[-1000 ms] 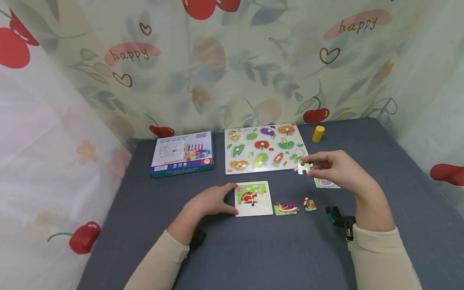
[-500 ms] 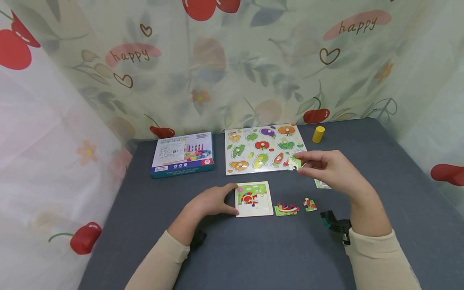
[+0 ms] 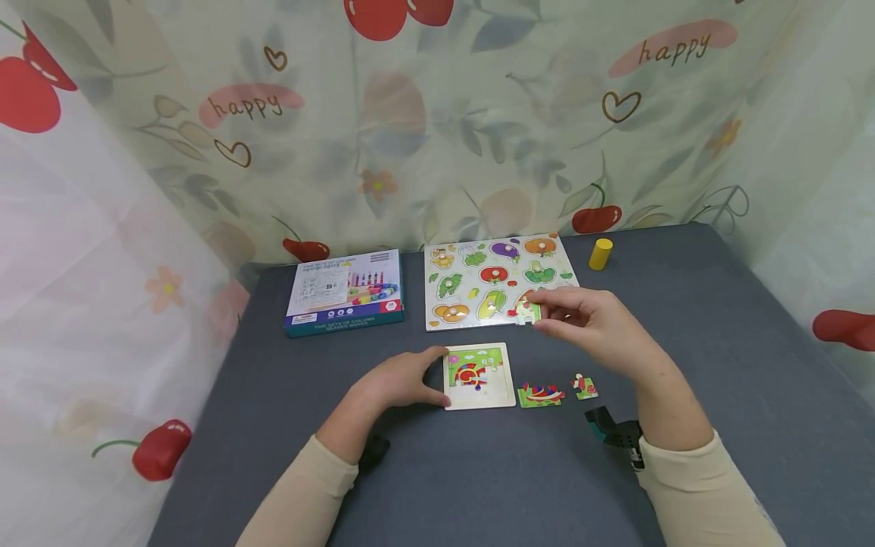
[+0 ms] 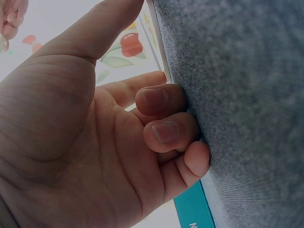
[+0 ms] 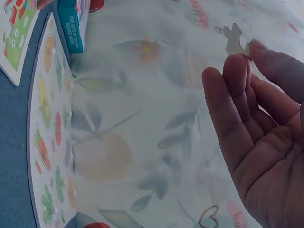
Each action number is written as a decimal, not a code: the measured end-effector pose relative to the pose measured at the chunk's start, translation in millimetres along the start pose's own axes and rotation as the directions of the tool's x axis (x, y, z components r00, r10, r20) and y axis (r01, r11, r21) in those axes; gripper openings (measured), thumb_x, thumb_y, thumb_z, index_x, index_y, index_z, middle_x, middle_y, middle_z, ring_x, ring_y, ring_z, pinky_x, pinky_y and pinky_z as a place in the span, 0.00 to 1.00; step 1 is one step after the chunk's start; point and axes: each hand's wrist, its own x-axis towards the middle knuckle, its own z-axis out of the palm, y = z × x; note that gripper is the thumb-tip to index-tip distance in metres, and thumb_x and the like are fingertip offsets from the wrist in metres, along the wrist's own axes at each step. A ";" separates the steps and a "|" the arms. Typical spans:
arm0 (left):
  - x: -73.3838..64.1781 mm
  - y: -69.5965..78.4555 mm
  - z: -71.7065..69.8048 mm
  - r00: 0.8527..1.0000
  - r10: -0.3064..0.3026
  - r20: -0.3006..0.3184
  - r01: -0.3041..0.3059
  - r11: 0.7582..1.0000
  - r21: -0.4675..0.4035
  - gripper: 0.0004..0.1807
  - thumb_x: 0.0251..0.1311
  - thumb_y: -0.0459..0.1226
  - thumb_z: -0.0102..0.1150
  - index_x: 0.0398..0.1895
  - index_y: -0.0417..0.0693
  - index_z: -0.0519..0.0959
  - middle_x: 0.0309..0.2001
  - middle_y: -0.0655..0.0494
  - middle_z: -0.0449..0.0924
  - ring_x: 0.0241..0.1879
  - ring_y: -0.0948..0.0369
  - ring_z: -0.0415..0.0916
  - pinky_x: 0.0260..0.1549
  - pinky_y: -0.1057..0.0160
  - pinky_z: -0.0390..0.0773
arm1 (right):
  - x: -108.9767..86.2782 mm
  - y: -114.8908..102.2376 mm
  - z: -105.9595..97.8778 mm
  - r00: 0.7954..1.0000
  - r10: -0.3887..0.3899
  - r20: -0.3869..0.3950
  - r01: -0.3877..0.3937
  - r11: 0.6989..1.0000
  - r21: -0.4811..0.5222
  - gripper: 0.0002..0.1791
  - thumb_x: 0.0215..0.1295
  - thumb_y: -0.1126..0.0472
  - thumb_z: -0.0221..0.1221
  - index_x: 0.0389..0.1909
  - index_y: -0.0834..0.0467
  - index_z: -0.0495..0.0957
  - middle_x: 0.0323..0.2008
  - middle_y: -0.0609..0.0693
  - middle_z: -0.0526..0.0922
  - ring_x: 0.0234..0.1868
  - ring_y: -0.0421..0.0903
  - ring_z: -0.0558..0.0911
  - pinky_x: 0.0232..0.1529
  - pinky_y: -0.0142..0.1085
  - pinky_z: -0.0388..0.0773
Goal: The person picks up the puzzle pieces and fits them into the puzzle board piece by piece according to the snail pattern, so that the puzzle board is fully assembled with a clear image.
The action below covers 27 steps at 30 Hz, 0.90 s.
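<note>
A jigsaw piece [image 3: 527, 311] with green and red print is pinched between thumb and fingertips of my right hand [image 3: 595, 327], raised in front of the vegetable board. In the right wrist view the plain back of the jigsaw piece [image 5: 235, 40] shows. My left hand [image 3: 403, 377] touches the left edge of a small square puzzle tray [image 3: 507, 380], thumb and index finger spread apart along it. Its other fingers [image 4: 166, 133] rest loosely bent on the cloth. Joined pieces with a red and yellow snail-shell-like picture [image 3: 469, 374] fill the tray's upper left.
Right of the tray lie a striped puzzle piece group [image 3: 541, 395] and a smaller piece [image 3: 584, 387]. Behind stand a vegetable peg board [image 3: 472, 319], a bead-set box [image 3: 342, 292] and a yellow cylinder [image 3: 600, 254]. A patterned curtain [image 3: 437, 137] hangs behind the dark table [image 3: 465, 479].
My right hand has carried the jigsaw piece leftward from the right edge of the vegetable board, turning it slightly. The left hand and the tray have stayed put.
</note>
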 end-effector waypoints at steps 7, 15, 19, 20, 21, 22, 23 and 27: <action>0.0 0.3 0.5 1.000 -0.006 -0.003 0.006 1.000 -0.002 0.49 0.53 0.59 0.75 0.78 0.61 0.64 0.68 0.49 0.73 0.59 0.51 0.71 0.62 0.42 0.70 | 6.4 7.5 16.4 0.999 0.036 0.041 -0.035 0.999 -0.005 0.18 0.64 0.68 0.69 0.55 0.63 0.84 0.38 0.49 0.83 0.37 0.45 0.79 0.37 0.31 0.80; 0.6 1.0 0.5 1.000 -0.014 -0.003 0.014 1.000 0.010 0.50 0.53 0.60 0.74 0.78 0.61 0.63 0.69 0.50 0.72 0.59 0.52 0.71 0.63 0.43 0.70 | 12.8 21.0 36.4 0.992 0.061 0.112 -0.061 0.998 -0.001 0.17 0.64 0.67 0.70 0.54 0.60 0.84 0.40 0.52 0.81 0.37 0.46 0.81 0.41 0.34 0.81; 0.6 1.9 -0.2 1.000 -0.022 0.005 0.022 1.000 0.016 0.49 0.54 0.59 0.74 0.78 0.62 0.63 0.69 0.50 0.71 0.60 0.51 0.71 0.63 0.42 0.70 | 15.3 26.4 45.2 0.988 0.082 0.129 -0.078 0.996 -0.031 0.16 0.64 0.65 0.71 0.52 0.59 0.86 0.40 0.54 0.80 0.36 0.45 0.80 0.41 0.36 0.81; 0.5 2.1 -0.4 1.000 -0.024 0.007 0.024 1.000 0.016 0.49 0.54 0.59 0.74 0.78 0.62 0.63 0.70 0.50 0.71 0.61 0.51 0.71 0.63 0.42 0.70 | 15.6 27.2 47.2 0.987 0.089 0.131 -0.084 0.996 -0.041 0.15 0.64 0.65 0.71 0.52 0.59 0.86 0.41 0.53 0.80 0.37 0.45 0.80 0.41 0.37 0.81; 0.6 2.1 -0.4 1.000 -0.026 0.008 0.026 0.999 0.018 0.49 0.54 0.59 0.74 0.78 0.62 0.63 0.70 0.50 0.71 0.61 0.51 0.71 0.63 0.42 0.70 | 15.8 28.1 49.0 0.986 0.094 0.135 -0.088 0.995 -0.049 0.15 0.64 0.64 0.71 0.51 0.58 0.86 0.41 0.53 0.80 0.37 0.45 0.80 0.41 0.37 0.81; 0.7 2.1 -0.5 1.000 -0.027 0.009 0.027 0.999 0.021 0.49 0.54 0.59 0.74 0.78 0.62 0.63 0.70 0.50 0.71 0.62 0.51 0.71 0.63 0.42 0.69 | 16.1 29.2 50.8 0.985 0.102 0.140 -0.094 0.994 -0.059 0.15 0.64 0.64 0.71 0.51 0.58 0.86 0.41 0.53 0.80 0.37 0.46 0.79 0.41 0.37 0.81; 0.6 2.1 -0.5 1.000 -0.028 0.010 0.028 0.999 0.023 0.49 0.54 0.60 0.74 0.78 0.62 0.63 0.70 0.50 0.71 0.62 0.51 0.71 0.63 0.42 0.69 | 16.3 30.6 52.6 0.983 0.108 0.146 -0.100 0.993 -0.067 0.15 0.64 0.64 0.71 0.51 0.58 0.87 0.41 0.53 0.80 0.37 0.46 0.79 0.40 0.37 0.80; 0.7 1.1 -0.4 1.000 -0.029 0.009 0.029 0.999 0.031 0.50 0.54 0.60 0.74 0.79 0.62 0.63 0.70 0.51 0.71 0.63 0.51 0.71 0.63 0.42 0.69 | 16.5 39.2 59.4 0.976 0.140 0.167 -0.124 0.987 -0.103 0.15 0.65 0.62 0.71 0.51 0.57 0.87 0.40 0.52 0.79 0.34 0.46 0.78 0.36 0.36 0.78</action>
